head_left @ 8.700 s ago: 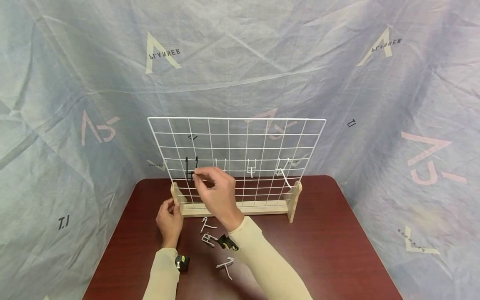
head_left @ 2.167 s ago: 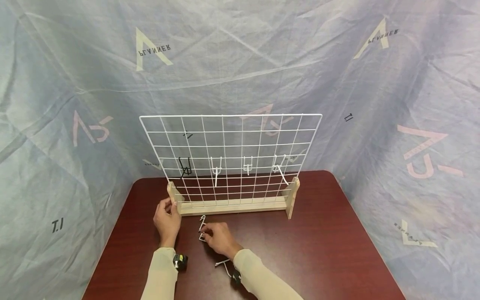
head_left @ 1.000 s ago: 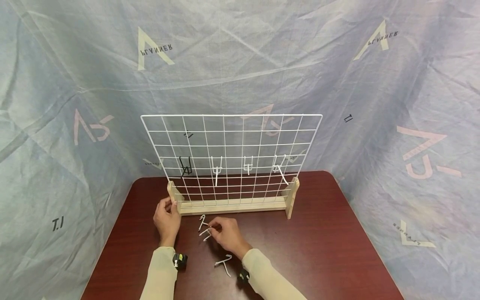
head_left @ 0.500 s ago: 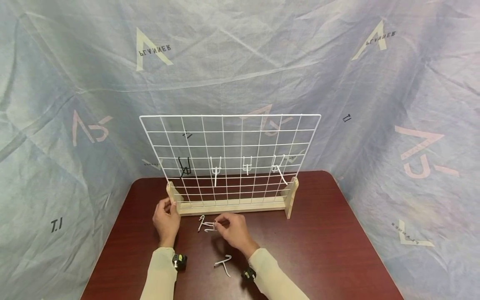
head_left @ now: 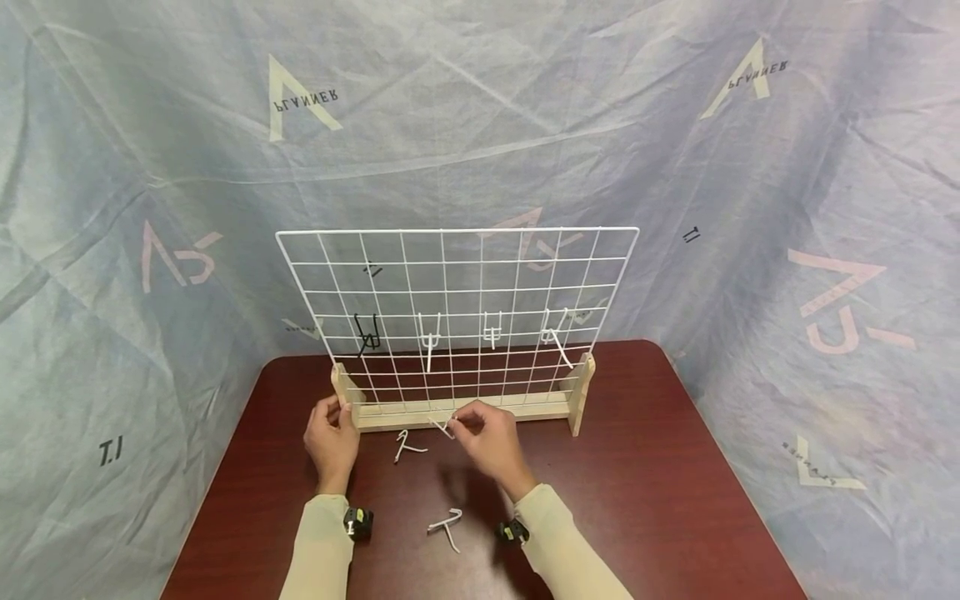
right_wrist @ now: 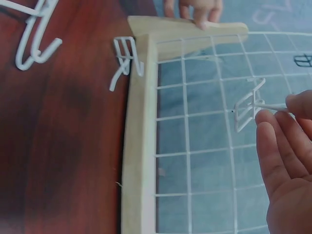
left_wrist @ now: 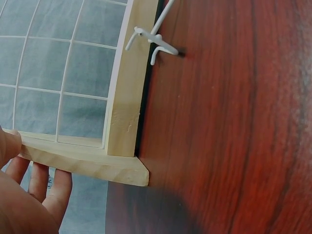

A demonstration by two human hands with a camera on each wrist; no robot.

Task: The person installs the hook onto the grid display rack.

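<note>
My left hand (head_left: 332, 437) grips the left wooden end (left_wrist: 87, 165) of a stand, thumb on one side and fingertips on the other in the left wrist view. My right hand (head_left: 491, 437) pinches a white wire display hook (right_wrist: 253, 105) by its prong, in front of the stand's base. The hook's double-bent back faces away from the fingers. A white wire grid panel (head_left: 457, 230) stands upright in the wooden base (head_left: 540, 407). One black hook (head_left: 368, 340) and three white hooks (head_left: 430, 340) hang in a row across it.
Two more white hooks lie on the dark red table (head_left: 637, 500): one hook (head_left: 403, 448) just before the base, another hook (head_left: 447, 525) nearer the front. Grey printed cloth (head_left: 480, 125) surrounds the table at the back and sides.
Earlier my right hand was at the black hook on the grid; that hook now hangs free. Since then it has picked a white hook off the table and raised it rightward. My left hand stays put.
</note>
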